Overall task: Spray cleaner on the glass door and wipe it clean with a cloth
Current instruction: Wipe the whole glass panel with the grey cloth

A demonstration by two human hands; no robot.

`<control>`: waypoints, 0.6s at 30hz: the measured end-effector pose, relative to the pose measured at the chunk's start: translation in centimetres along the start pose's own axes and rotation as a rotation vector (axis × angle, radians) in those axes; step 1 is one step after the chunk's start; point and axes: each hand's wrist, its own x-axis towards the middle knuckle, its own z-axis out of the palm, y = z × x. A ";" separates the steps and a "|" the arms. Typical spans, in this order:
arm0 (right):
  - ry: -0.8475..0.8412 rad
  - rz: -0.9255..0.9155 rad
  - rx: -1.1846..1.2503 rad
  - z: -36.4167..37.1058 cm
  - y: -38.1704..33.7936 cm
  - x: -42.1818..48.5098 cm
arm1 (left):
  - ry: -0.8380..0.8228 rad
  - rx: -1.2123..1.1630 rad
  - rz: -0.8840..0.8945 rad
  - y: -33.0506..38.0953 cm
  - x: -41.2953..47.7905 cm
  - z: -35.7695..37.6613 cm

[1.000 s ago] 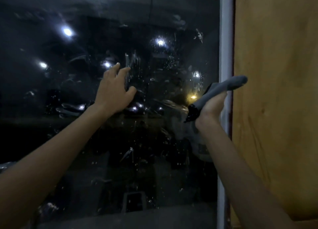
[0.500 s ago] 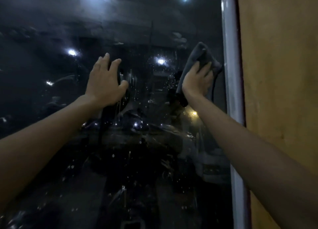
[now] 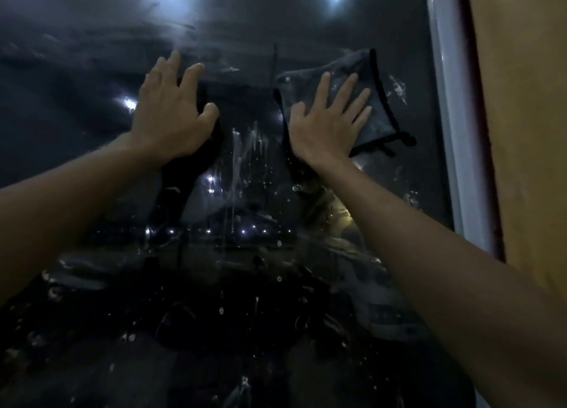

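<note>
Here the dark, reflective glass door pane (image 3: 214, 269) fills most of the view, dotted with droplets low down and smeared higher up. To its right runs the pale metal door frame (image 3: 445, 107), and beyond that a yellow-brown wooden wall panel (image 3: 524, 101). The left hand (image 3: 170, 113) lies flat on the glass with fingers spread, holding nothing; likely it braces the person and steadies the door against the push of wiping. The right hand (image 3: 328, 128), fingers straight and fanned, presses the folded grey cloth with black edging (image 3: 379, 122) against the upper pane near the frame, so the whole palm drives it. Between the hands, thin white runs of cleaner (image 3: 242, 143) trail downward, unwiped; those seem the next patch due for the cloth.
</note>
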 end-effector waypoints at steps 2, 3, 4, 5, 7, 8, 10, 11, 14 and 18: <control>0.008 -0.151 -0.012 0.4 -2.7 0.1 | 0.035 0.009 0.012 -0.6 0.5 -0.1; 0.009 -0.272 -0.033 0.7 -4.0 -0.1 | 0.056 0.015 0.017 -0.9 0.8 -0.2; 0.004 -0.400 -0.059 0.9 -5.1 -0.2 | 0.074 0.017 0.020 -1.2 1.1 -0.4; -0.003 -0.514 -0.082 1.0 -5.9 -0.1 | 0.087 0.018 0.023 -1.5 1.3 -0.4; -0.017 -0.645 -0.104 0.7 -6.3 1.2 | 0.102 0.030 0.026 -1.9 1.8 -0.5; -0.022 -0.668 -0.103 0.5 -6.3 2.3 | 0.104 0.041 0.027 -2.2 2.1 -0.4; -0.020 -0.642 -0.100 -0.1 -5.6 4.5 | 0.092 0.057 0.027 -2.5 2.5 -0.1; -0.010 -0.591 -0.096 -0.4 -5.0 5.6 | 0.084 0.065 0.032 -2.5 2.6 0.1; 0.031 -0.342 -0.070 -1.1 -1.4 8.0 | 0.074 0.097 0.073 -2.4 3.0 0.4; 0.052 -0.031 -0.041 -1.6 4.3 8.6 | 0.066 0.128 0.100 -2.3 3.0 0.5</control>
